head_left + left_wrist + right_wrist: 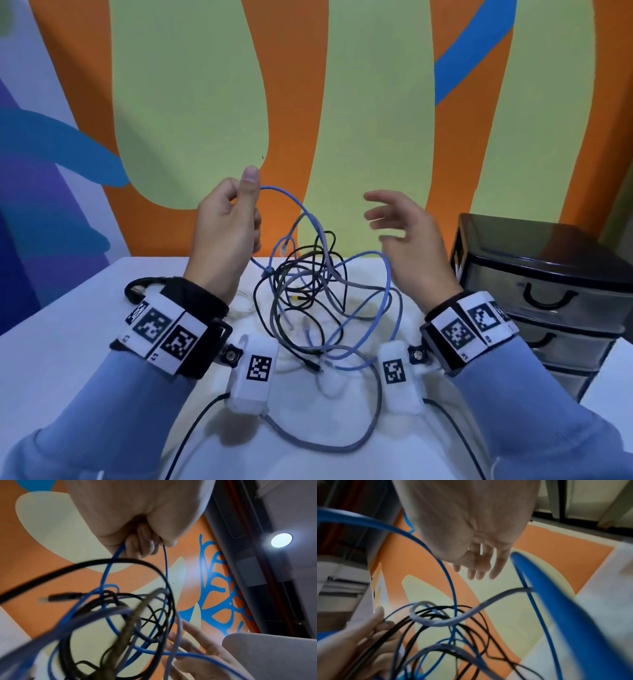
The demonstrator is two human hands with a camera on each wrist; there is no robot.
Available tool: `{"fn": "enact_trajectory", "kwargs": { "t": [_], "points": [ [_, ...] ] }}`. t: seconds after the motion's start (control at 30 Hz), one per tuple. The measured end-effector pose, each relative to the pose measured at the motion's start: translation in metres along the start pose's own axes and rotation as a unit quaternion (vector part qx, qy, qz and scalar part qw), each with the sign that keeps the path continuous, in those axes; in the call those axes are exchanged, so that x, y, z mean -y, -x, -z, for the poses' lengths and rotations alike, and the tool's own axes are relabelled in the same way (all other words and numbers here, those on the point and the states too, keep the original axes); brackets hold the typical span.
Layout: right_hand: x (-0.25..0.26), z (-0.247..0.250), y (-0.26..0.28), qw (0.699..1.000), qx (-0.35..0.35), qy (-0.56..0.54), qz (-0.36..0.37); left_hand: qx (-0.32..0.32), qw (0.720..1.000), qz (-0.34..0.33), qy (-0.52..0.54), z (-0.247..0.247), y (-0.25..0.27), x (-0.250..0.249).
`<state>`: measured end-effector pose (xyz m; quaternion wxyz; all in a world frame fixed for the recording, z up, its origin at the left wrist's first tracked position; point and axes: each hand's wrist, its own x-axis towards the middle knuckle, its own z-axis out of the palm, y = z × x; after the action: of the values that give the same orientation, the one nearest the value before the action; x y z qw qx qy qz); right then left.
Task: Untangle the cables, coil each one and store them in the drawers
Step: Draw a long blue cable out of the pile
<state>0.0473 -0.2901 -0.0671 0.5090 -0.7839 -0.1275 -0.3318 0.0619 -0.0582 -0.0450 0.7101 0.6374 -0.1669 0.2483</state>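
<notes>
White table [68, 342] under us, painted orange-and-green wall [376, 102] behind it. Landmark is the cable tangle [308, 291] mid-table. Nearest to us, a grey cable [342, 445] loops out of the tangle toward the table's front edge. We've got blue, black and grey leads knotted together, part resting on the table, part lifted. Left of the tangle, our left hand [229, 222] is clenched around the blue cable [294, 202], raising a loop above the pile. Right of the tangle, our right hand [407, 236] hovers, fingers spread, grasping nothing. Farther right of the tangle sits the black drawer unit [548, 294], drawers closed.
</notes>
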Motion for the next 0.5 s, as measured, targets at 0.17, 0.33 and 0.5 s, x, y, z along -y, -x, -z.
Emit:
{"fn": "enact_trajectory", "kwargs": {
  "t": [0.17,0.33,0.5],
  "points": [
    [0.027,-0.007,0.005,0.986,-0.022,-0.164,0.021,0.074,0.996,0.01,0.057,-0.005,0.005,-0.009],
    [0.038,-0.026,0.022,0.981,0.167,-0.092,0.042,0.174,0.981,-0.046,0.071,-0.011,0.016,-0.013],
    [0.02,-0.025,0.021,0.964,0.25,0.087,0.008,0.078,0.989,-0.126,0.026,-0.009,0.014,-0.016]
  ]
}}
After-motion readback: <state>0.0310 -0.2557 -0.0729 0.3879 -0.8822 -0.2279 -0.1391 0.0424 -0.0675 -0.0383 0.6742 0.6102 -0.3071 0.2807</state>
